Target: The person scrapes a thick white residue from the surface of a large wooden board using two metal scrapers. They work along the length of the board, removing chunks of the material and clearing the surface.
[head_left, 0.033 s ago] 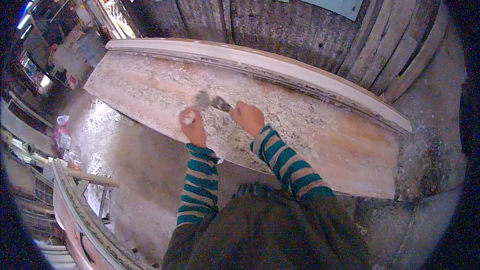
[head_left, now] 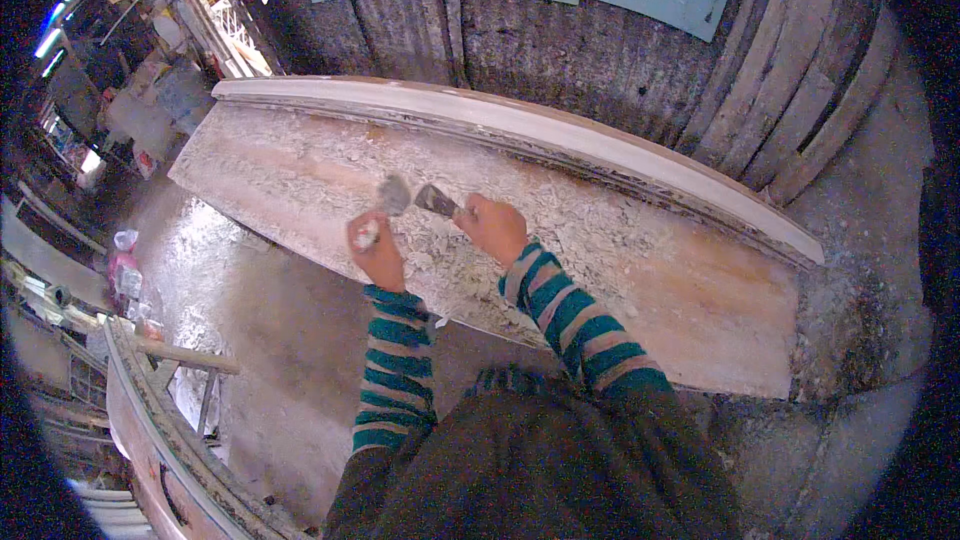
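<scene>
My left hand is closed around a small tool with a roundish grey end, slightly blurred; a whitish bit shows between the fingers. My right hand grips a putty knife, its dark blade pointing left toward the other tool. A narrow gap separates the two tool ends. Both hands are over the near part of a long board, whose pinkish-brown surface is strewn with pale flakes and smears. Striped green and beige sleeves cover my forearms.
A raised white moulded edge runs along the board's far side. Behind it stands a weathered wall with pale blue sheets. Wooden planks lean at right. At lower left is a curved frame, and a pink bag lies beyond.
My left hand and its tool have shifted a little left. The putty knife has turned and moved slightly up and left, and the gap between the tool ends is wider.
</scene>
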### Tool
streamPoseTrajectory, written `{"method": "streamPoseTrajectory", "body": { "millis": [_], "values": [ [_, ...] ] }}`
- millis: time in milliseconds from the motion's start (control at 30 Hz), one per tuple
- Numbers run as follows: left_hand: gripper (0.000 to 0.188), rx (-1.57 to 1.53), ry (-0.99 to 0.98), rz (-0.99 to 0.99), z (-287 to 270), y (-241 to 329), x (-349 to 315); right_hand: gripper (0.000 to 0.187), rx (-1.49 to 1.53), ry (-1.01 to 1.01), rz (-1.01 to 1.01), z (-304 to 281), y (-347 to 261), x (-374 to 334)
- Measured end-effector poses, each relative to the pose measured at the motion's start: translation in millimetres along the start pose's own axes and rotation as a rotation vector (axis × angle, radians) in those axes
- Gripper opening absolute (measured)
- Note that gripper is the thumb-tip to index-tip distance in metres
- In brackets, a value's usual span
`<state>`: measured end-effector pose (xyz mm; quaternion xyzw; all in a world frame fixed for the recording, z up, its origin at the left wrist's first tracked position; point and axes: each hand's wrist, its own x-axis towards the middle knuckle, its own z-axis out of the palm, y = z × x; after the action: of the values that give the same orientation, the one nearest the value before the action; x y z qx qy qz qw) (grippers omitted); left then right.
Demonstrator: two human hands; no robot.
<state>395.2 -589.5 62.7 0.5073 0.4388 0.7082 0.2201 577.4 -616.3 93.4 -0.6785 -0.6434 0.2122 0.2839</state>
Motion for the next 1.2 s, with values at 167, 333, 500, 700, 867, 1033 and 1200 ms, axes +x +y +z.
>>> {"method": "streamPoseTrajectory", "body": {
  "millis": [167, 333, 500, 700, 867, 1033, 1200],
  "values": [
    [0.009, 0.224, -0.068, -0.012, -20.8, 23.1, 3.7, 0.037, -0.232, -0.089, -0.068, -52.2, 22.5, -19.6],
    [0.011, 0.049, -0.399, -0.204, -13.9, -2.6, -78.4, 0.045, -0.288, -0.053, 0.167, -111.6, 155.1, -131.9],
    [0.01, -0.104, -0.668, -0.684, 21.4, 25.3, -172.2, 0.031, -0.223, -0.003, 0.554, -155.9, 265.0, -262.1],
    [0.011, -0.287, -0.951, -0.643, 64.5, 21.3, -235.1, 0.028, -0.01, 0.013, 0.513, -138.0, 335.5, -283.0],
    [0.01, -0.201, -0.864, -0.811, 71.5, 36.0, -228.3, 0.029, 0.04, -0.056, 0.392, -147.6, 343.7, -270.2],
    [0.014, -0.148, -0.756, -0.756, 53.7, 31.1, -225.1, 0.03, 0.0, -0.07, 0.414, -144.6, 311.6, -243.4],
    [0.013, -0.048, -0.623, -0.731, 43.6, 39.5, -234.2, 0.034, -0.08, -0.137, 0.4, -137.8, 340.1, -225.7]
  ]
}}
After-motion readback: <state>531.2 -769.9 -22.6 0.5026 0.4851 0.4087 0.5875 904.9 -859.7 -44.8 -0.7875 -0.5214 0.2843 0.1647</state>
